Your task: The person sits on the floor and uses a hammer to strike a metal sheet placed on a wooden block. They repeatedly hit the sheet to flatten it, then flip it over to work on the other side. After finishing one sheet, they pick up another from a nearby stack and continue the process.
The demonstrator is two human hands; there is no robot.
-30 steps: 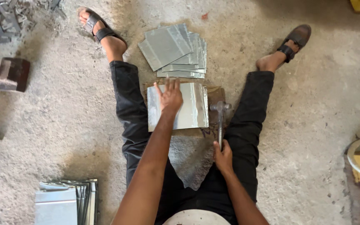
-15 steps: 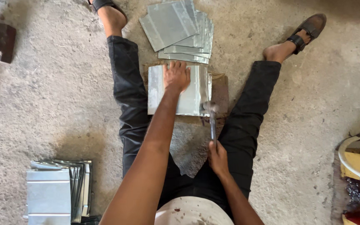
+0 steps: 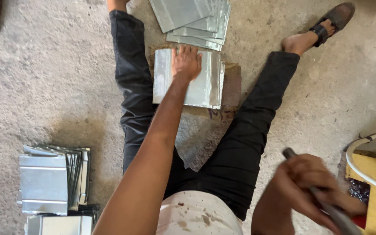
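Concrete floor [image 3: 44,87] carries everything in view; a person sits on it with legs spread, in dark trousers [image 3: 240,143] and sandals. Between the legs lies a folded metal sheet [image 3: 207,82], set on a flat block [image 3: 233,87] whose brown edge shows to the sheet's right. Beyond the sheet, a fanned stack of sheets [image 3: 192,19] rests near the far edge of view. A second pile of folded sheets [image 3: 44,182] lies well apart, beside the left thigh. The left hand [image 3: 186,63] presses flat on the sheet, fingers spread. The right hand [image 3: 310,187] (blurred) is raised near the right knee, wrapped around a hammer handle [image 3: 331,211]; the hammer head is out of view.
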